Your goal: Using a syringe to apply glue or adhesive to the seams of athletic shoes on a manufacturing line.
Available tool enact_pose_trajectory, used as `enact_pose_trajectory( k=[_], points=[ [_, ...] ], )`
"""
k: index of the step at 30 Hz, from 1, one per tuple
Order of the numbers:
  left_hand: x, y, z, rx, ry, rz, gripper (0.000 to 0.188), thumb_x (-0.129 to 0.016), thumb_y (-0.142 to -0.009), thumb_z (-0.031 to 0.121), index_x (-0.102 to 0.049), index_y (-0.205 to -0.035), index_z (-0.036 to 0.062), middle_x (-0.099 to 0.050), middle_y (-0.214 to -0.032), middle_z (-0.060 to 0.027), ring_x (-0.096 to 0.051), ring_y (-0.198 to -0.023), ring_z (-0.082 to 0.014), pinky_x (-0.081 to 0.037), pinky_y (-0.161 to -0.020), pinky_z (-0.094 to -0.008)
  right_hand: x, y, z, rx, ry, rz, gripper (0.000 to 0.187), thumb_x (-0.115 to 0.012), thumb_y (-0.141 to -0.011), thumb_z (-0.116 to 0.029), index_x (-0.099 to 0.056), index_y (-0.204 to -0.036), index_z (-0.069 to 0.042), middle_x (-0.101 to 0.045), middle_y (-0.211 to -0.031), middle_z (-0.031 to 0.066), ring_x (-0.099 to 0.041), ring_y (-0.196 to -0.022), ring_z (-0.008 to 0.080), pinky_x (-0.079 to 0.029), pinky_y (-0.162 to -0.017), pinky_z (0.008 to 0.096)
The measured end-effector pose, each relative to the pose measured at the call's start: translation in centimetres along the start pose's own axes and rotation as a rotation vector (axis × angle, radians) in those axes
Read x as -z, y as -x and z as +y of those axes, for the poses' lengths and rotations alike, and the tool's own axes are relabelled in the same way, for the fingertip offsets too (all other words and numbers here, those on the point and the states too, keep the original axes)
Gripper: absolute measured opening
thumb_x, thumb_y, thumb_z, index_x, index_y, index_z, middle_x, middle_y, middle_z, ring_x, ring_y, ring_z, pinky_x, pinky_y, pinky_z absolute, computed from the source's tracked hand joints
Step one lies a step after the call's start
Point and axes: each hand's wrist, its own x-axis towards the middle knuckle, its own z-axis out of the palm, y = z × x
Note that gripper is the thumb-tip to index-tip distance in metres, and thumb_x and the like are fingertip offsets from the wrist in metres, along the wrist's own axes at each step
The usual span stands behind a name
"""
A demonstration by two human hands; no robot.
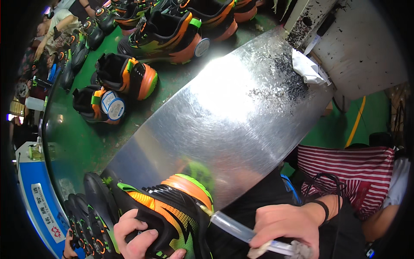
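Observation:
At the near edge, a black, orange and green sneaker (pixel 179 207) is tilted on its side, its orange and lime sole turned away from me. My left hand (pixel 137 236) is closed around it at the ankle opening, with fingers inside the collar. In my right hand (pixel 284 222) I grip a clear syringe-like tube (pixel 233 226) with a narrow tip. That tip lies at the sneaker's side, close to the sole edge; whether it touches cannot be made out. A whitish wad, perhaps cloth, shows beneath my right fingers.
A shiny metal plate (pixel 207 129) slopes across the middle, stained dark at its far end. Beyond it, several sneakers (pixel 166 39) stand on the green surface (pixel 73 142). A crumpled white cloth (pixel 307 67) lies by a grey post. Other people work at the far left; striped fabric hangs at right.

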Motion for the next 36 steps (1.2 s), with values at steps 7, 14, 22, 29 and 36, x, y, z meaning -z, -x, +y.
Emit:
enact_pose_trajectory(
  k=[7,14,22,29,36],
  points=[
    [0.7,-0.7,3.5,-0.348,-0.105,0.010,0.031,-0.074,-0.053,0.002,-0.060,-0.081,0.0064,-0.049,-0.093,-0.0125,-0.054,-0.085,-0.0397,-0.047,-0.073,-0.0499,1.3,5.2,0.4,0.000,-0.096,0.592,0.111,-0.082,-0.052,-0.054,-0.030,-0.129,0.006,-0.041,-0.113,0.0118,-0.046,-0.102,0.0175,-0.036,-0.081,0.0251],
    [0.0,-0.1,4.8,-0.478,-0.372,-0.070,0.024,-0.066,-0.057,-0.004,-0.065,-0.079,0.0062,-0.046,-0.098,-0.0106,-0.053,-0.091,-0.0424,-0.051,-0.074,-0.0469,1.9,5.9,0.2,-0.193,-0.115,0.585,0.114,-0.081,-0.056,-0.052,-0.021,-0.134,0.006,-0.040,-0.116,0.0092,-0.042,-0.100,0.0138,-0.034,-0.088,0.0250],
    [-0.9,-0.2,4.9,-0.539,-0.736,-0.097,0.039,-0.070,-0.063,0.004,-0.058,-0.095,0.0234,-0.052,-0.098,-0.0109,-0.055,-0.092,-0.0308,-0.051,-0.086,-0.0402,2.7,6.6,1.4,-0.217,-0.027,0.515,0.111,-0.080,-0.058,-0.050,-0.022,-0.134,0.005,-0.038,-0.117,0.0104,-0.042,-0.104,0.0168,-0.033,-0.091,0.0291],
    [0.6,0.7,3.6,-0.889,-0.646,-0.168,0.026,-0.067,-0.056,-0.001,-0.064,-0.080,0.0085,-0.051,-0.094,-0.0091,-0.058,-0.085,-0.0390,-0.053,-0.071,-0.0473,3.0,7.7,2.2,-0.258,-0.056,0.552,0.115,-0.081,-0.057,-0.050,-0.016,-0.138,0.001,-0.042,-0.115,0.0068,-0.041,-0.091,0.0106,-0.034,-0.079,0.0238],
    [-2.5,1.1,4.2,-0.544,-0.372,-0.192,0.021,-0.070,-0.058,0.004,-0.065,-0.078,0.0099,-0.057,-0.106,-0.0040,-0.056,-0.093,-0.0373,-0.053,-0.074,-0.0441,3.4,6.8,0.7,-0.388,0.064,0.638,0.134,-0.080,-0.051,-0.062,-0.005,-0.143,0.000,-0.044,-0.118,0.0098,-0.042,-0.088,0.0108,-0.035,-0.076,0.0220]
  ],
)
